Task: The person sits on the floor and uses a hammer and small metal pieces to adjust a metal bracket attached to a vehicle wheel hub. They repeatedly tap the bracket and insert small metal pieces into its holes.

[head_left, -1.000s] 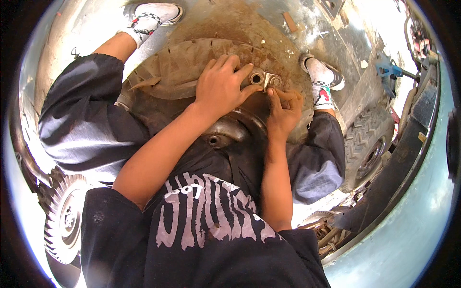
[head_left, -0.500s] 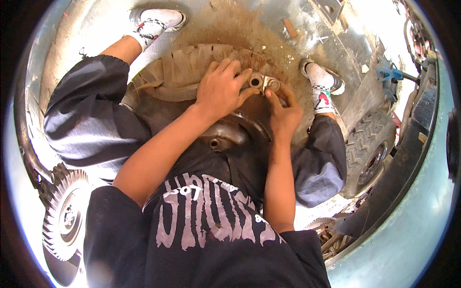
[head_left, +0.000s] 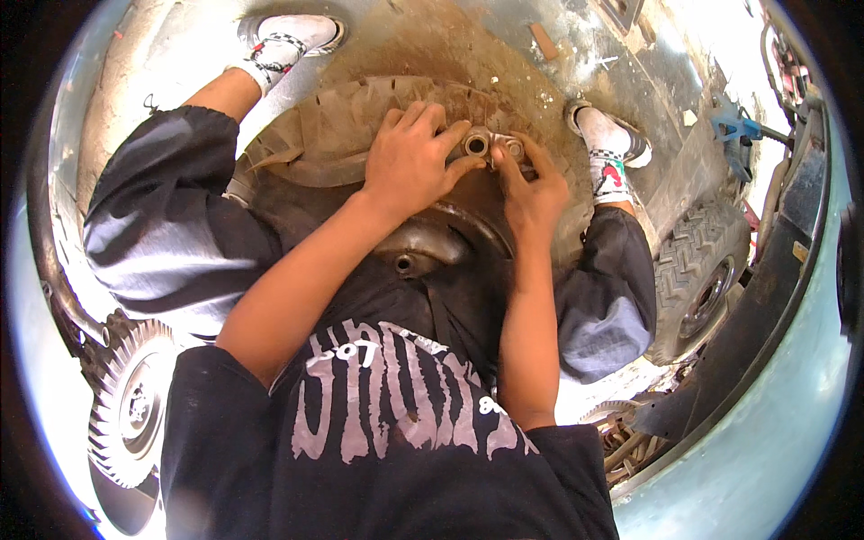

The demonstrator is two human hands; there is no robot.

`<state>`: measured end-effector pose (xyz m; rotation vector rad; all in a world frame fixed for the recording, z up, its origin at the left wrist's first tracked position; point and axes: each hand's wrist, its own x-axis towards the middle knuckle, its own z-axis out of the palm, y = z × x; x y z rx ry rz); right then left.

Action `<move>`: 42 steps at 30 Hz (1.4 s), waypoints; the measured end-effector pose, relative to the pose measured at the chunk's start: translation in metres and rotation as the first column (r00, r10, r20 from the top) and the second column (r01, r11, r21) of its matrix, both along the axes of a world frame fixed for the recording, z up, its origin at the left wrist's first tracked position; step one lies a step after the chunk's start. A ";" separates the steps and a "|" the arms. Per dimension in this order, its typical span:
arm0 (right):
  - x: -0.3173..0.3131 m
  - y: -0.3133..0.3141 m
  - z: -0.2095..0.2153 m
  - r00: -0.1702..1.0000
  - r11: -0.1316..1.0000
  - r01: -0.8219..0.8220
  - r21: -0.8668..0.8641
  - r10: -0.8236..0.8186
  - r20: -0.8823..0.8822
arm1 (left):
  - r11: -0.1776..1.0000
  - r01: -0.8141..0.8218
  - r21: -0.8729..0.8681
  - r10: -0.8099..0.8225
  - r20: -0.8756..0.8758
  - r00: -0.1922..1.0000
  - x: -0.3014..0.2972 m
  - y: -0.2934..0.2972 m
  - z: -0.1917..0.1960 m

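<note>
A small metal link (head_left: 486, 147) with two round ends is held out between my two hands. Its left end is a ring with a dark open hole, while the right end looks round and capped. My left hand (head_left: 409, 155) pinches the ring end between thumb and forefinger, its other fingers bent together. Around the right end, the thumb and fingers of my right hand (head_left: 534, 191) are closed. Beneath both hands lies a worn, dirty tyre (head_left: 337, 99), flat on the floor. A dark metal part (head_left: 427, 243) with a round hole rests near my lap, partly hidden by my left arm.
A small toothed wheel (head_left: 135, 405) stands at the lower left. On the right are a chunky-treaded tyre (head_left: 688, 270) and a blue tool (head_left: 733, 135). My feet are planted on either side of the flat tyre. A brown scrap (head_left: 544, 41) lies on the stained floor.
The link has shifted slightly up and left and turned a little in my fingers. The right fingers now cover more of its right end. Both hands keep their hold.
</note>
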<state>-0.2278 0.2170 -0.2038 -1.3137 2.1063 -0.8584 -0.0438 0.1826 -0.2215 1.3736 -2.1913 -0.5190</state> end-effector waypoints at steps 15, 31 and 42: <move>-0.005 0.002 0.002 0.997 0.997 -0.037 0.061 0.041 -0.059 | 1.000 -0.014 0.006 0.014 -0.005 1.000 -0.002 -0.001 0.002; 0.015 -0.013 0.006 0.990 0.983 0.143 0.111 -0.144 -0.001 | 0.998 -0.015 -0.054 0.014 -0.002 1.000 -0.004 -0.006 -0.001; 0.018 -0.013 -0.008 0.992 0.996 0.053 -0.073 -0.061 -0.108 | 0.998 -0.032 -0.057 0.030 -0.029 0.999 -0.004 -0.007 -0.004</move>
